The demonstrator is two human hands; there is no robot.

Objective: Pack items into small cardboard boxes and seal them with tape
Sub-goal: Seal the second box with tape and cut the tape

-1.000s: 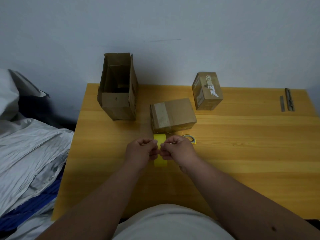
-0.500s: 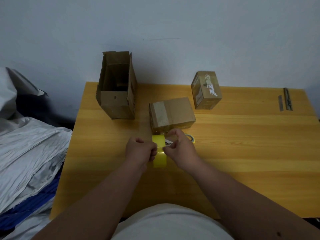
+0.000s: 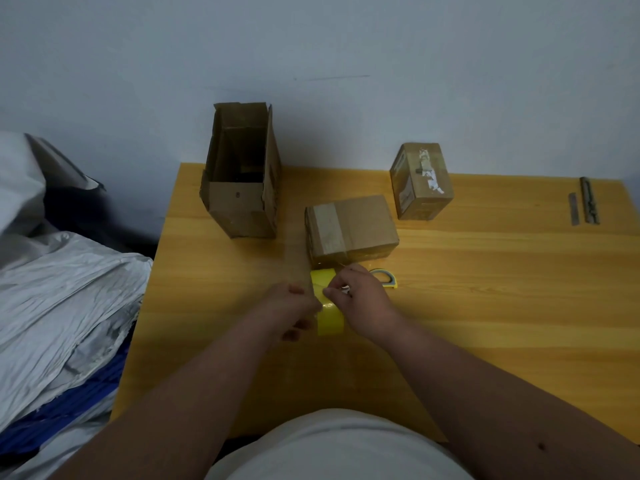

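A yellow tape roll stands on edge on the wooden table, between my two hands. My left hand grips the roll from its left side. My right hand pinches at the tape on the top of the roll. Just behind the roll lies a closed small cardboard box with tape across its left end. A second closed small box stands further back on the right. A tall open cardboard box stands at the back left.
A yellow and grey cutter lies just right of my right hand. Two metal strips lie at the far right of the table. Crumpled grey and blue plastic bags pile up off the table's left edge.
My left hand has slid slightly left along the roll and my right hand has shifted onto the roll's top. The roll stays in place in front of the closed box.
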